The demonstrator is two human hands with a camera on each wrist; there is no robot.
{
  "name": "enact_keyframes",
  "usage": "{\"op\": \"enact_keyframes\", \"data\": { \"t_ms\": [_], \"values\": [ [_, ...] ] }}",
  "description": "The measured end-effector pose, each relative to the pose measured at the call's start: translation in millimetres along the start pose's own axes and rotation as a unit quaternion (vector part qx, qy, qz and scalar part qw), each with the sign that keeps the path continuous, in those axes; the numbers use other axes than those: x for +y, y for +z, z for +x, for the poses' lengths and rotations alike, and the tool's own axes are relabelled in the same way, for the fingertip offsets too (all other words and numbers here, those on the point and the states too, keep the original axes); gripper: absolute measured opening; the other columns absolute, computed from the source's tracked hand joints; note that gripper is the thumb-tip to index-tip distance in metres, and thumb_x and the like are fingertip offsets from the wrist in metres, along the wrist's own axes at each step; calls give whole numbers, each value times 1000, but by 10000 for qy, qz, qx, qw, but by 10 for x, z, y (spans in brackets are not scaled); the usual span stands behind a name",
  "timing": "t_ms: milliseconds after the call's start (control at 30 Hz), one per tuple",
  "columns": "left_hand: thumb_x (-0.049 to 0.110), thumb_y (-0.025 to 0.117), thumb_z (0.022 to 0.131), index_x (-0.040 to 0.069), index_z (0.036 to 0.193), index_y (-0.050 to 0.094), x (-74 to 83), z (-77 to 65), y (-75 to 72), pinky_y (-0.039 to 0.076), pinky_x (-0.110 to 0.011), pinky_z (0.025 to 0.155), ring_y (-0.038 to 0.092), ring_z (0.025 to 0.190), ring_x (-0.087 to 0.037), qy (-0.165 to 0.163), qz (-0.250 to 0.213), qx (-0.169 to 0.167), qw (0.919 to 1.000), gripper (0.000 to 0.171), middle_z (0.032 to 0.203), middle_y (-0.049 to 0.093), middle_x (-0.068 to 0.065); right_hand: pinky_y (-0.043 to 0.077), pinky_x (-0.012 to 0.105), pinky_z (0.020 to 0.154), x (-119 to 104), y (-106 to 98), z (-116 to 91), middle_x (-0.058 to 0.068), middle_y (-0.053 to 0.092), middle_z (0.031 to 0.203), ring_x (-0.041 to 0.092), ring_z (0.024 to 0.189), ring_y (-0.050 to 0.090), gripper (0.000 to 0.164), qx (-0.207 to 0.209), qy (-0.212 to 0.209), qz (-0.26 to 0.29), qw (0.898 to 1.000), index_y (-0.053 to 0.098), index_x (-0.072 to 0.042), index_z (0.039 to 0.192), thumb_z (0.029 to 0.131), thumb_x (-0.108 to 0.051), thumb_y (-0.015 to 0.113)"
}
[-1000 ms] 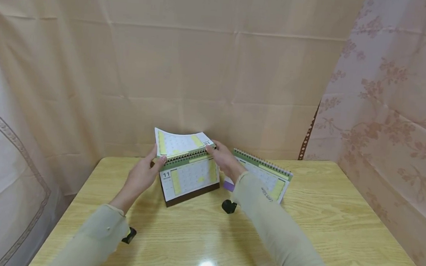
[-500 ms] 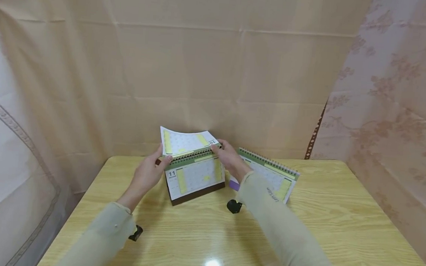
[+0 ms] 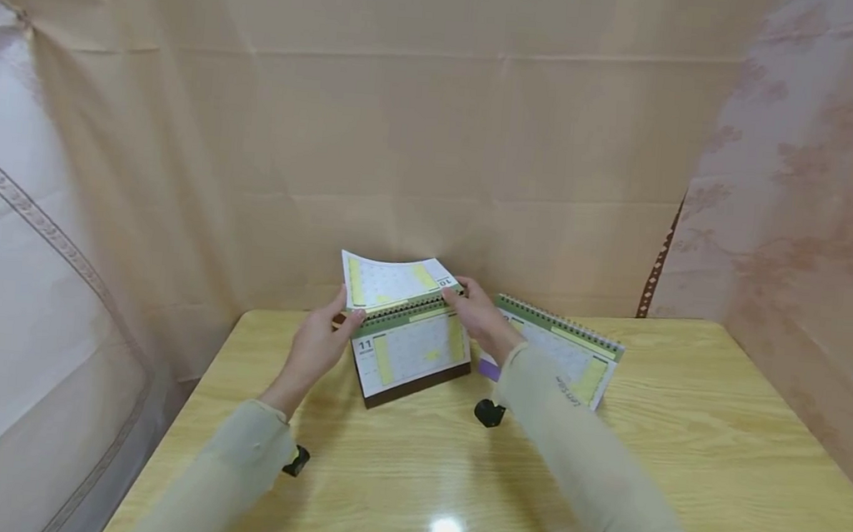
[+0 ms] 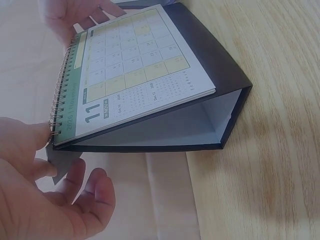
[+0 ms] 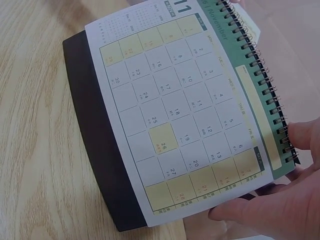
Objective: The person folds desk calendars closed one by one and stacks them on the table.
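Note:
A desk calendar (image 3: pixel 415 353) with a brown base stands on the table, its November page facing me. The October page (image 3: pixel 395 280) is flipped over the top and sticks out behind the spiral binding, bowed. My left hand (image 3: pixel 317 343) pinches the calendar's upper left corner; in the left wrist view its thumb (image 4: pixel 30 131) lies at the coil's end, other fingers curled below. My right hand (image 3: pixel 481 316) pinches the upper right corner, thumb at the coil in the right wrist view. Fingers behind the calendar are partly hidden.
A second spiral desk calendar (image 3: pixel 541 338) with a purple base stands at the right, partly behind my right sleeve (image 3: pixel 585 454). The wooden table (image 3: pixel 394 481) ends at a beige curtain (image 3: pixel 405 156); patterned cloth (image 3: pixel 834 248) hangs on the right.
The whole scene has shifted right in the head view. Both hands keep their places on the calendar, and the flipped page looks the same.

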State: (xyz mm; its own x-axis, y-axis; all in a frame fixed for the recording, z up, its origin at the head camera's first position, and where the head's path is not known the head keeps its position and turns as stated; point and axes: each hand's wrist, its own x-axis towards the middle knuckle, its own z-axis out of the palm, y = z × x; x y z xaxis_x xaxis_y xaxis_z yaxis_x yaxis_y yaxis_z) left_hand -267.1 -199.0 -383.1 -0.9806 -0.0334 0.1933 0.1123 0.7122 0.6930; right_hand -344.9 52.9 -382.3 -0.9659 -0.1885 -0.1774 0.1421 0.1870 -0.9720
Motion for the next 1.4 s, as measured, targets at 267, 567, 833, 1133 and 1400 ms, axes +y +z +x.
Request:
{"op": "enact_keyframes", "data": {
  "t_ms": [267,567,833,1133,1400],
  "values": [
    [44,52,106,12,161,24,9,35,49,53,-41,78,62,106,-29,-121,-23,-79,9999,69,123,64,-17,27,60,115,34,-56,26,11,33,158,33,143,35,57,-24,46,99,9999,30,-20,157,107,-37,52],
    [40,55,105,13,161,23,-25,27,42,54,-41,85,62,111,-28,-170,-405,-23,9990,70,128,64,-17,27,61,114,33,-36,38,11,27,162,35,145,32,58,-56,39,62,10000,30,-22,158,106,-38,53],
    [32,63,102,18,155,44,16,37,69,54,-44,89,62,115,-29,-104,-755,250,9968,58,123,67,-14,26,59,116,25,-40,28,9,26,164,32,146,31,56,118,-4,84,9999,32,-24,156,106,-36,54],
    [24,71,98,2,143,54,38,34,92,53,-45,86,68,98,-30,17,-892,682,9937,53,106,73,-17,29,52,116,29,-37,17,10,34,158,30,142,36,55,237,-87,-49,9997,33,-20,155,106,-34,54],
    [27,68,100,1,117,64,48,23,96,50,-35,74,64,87,-25,-93,-729,666,9951,32,98,70,-13,33,52,112,34,-32,-10,9,48,138,29,129,46,44,151,-181,-45,9997,40,-16,145,107,-35,53]
  ]
}}
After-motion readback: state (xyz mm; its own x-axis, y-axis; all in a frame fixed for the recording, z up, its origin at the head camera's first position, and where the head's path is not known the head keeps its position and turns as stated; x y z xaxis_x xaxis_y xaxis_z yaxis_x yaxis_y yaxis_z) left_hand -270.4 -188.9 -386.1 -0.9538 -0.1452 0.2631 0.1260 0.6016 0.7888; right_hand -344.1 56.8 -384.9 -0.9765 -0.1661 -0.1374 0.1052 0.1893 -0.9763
